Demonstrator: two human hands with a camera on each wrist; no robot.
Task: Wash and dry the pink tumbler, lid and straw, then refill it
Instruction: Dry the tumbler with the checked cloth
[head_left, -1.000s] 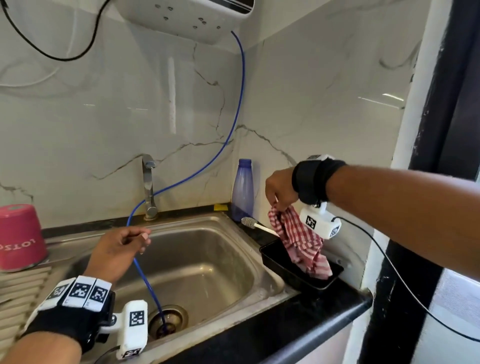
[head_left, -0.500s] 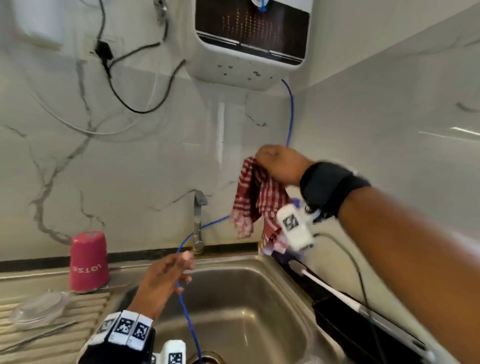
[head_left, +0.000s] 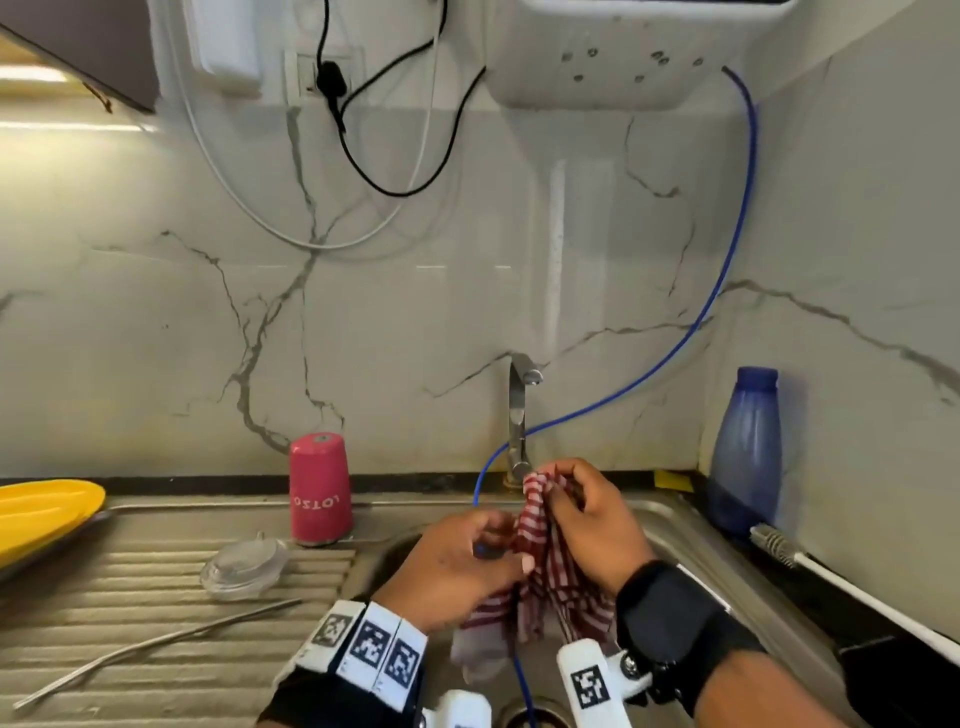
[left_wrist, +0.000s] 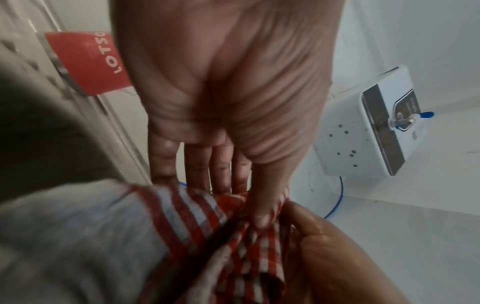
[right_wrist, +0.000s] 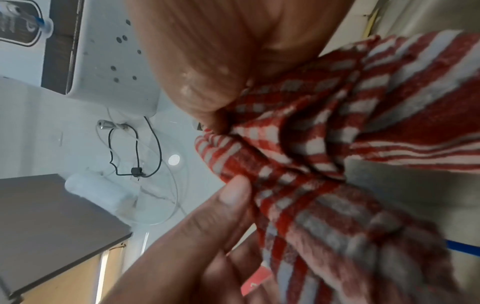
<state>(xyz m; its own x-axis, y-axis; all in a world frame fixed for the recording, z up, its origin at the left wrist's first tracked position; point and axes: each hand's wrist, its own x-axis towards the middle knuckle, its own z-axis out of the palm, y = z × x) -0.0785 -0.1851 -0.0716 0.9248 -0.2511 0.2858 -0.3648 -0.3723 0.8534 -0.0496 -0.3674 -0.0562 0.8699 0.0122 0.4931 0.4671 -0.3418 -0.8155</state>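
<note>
The pink tumbler (head_left: 319, 491) stands upside down at the back of the ribbed drainboard (head_left: 130, 613), also seen behind my palm (left_wrist: 88, 61). Its clear lid (head_left: 244, 566) lies in front of it, and the metal straw (head_left: 156, 647) lies slantwise nearer me. Over the sink, both hands hold a red-and-white checked cloth (head_left: 540, 561). My left hand (head_left: 467, 561) pinches it between thumb and fingers (left_wrist: 259, 205). My right hand (head_left: 582, 514) grips the bunched top of the cloth (right_wrist: 285, 144).
The steel sink (head_left: 675, 525) lies under my hands, with a tap (head_left: 519, 410) and a blue hose (head_left: 717, 291) running into the drain. A blue bottle (head_left: 745, 452) and a white-handled brush (head_left: 810, 566) stand at the right. A yellow plate (head_left: 41, 512) sits far left. A white wall appliance (head_left: 634, 52) hangs overhead.
My right hand has lifted the checked cloth out of the black tray at the right and carried it over the sink. My left hand has come up and taken hold of it too.
</note>
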